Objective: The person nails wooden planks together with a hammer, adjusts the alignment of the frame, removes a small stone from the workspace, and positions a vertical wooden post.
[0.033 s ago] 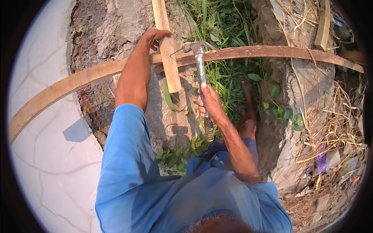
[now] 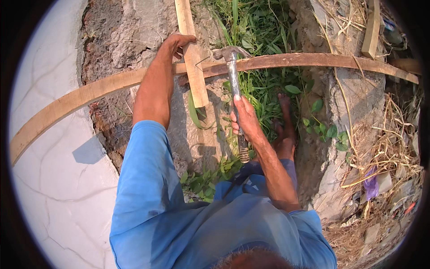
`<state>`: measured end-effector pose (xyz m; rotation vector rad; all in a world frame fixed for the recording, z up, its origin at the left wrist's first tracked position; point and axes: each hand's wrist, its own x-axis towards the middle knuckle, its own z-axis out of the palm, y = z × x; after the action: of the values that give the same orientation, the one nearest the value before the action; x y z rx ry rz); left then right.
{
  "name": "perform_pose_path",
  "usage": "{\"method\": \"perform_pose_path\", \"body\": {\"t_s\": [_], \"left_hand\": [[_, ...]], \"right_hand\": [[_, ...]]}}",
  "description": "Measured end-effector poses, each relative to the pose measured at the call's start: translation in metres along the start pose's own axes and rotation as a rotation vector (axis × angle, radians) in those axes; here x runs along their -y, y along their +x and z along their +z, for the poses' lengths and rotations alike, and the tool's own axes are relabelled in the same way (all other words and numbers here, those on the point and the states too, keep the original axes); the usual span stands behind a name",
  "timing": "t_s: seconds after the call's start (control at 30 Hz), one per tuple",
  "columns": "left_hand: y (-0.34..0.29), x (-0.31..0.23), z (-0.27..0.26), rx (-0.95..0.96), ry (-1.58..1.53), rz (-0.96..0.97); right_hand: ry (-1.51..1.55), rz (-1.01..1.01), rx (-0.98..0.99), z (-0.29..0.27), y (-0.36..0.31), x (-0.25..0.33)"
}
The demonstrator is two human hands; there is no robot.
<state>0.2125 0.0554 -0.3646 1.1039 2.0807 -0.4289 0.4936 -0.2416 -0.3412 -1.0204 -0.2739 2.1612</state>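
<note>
My left hand (image 2: 176, 44) is closed round the left edge of a pale wooden board (image 2: 197, 87), its thumb lying across the face. A thin bent-looking nail (image 2: 204, 60) sticks out of this board toward the right. My right hand (image 2: 245, 117) grips the dark lower handle of a claw hammer (image 2: 233, 76). The hammer stands nearly upright in view, its head just right of the nail and apart from it. The board crosses over long wooden strips, a light one (image 2: 85, 93) on the left and a browner one (image 2: 291, 60) on the right.
Below the wood runs a grassy trench (image 2: 264, 40) where my bare feet show. A concrete ledge (image 2: 354, 107) borders it on the right, with dry straw and litter (image 2: 389, 166) beyond. Rough broken ground and a cracked pale slab (image 2: 49, 197) lie left. Another wooden piece (image 2: 371, 33) rests at upper right.
My right hand and the hammer have shifted slightly to the right, so the head sits a little farther from the nail. My left hand and the board have stayed put.
</note>
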Motion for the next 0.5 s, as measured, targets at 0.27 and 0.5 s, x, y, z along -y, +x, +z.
{"method": "perform_pose_path", "body": {"t_s": [0.27,0.5], "left_hand": [[0.000,0.014,0.004,0.039,-0.123,0.019],[0.008,0.010,0.006,-0.018,-0.093,0.116]], "right_hand": [[0.459,-0.931,-0.260,-0.054,-0.062,0.141],[-0.138,0.174,0.062,0.015,0.019,-0.033]]}}
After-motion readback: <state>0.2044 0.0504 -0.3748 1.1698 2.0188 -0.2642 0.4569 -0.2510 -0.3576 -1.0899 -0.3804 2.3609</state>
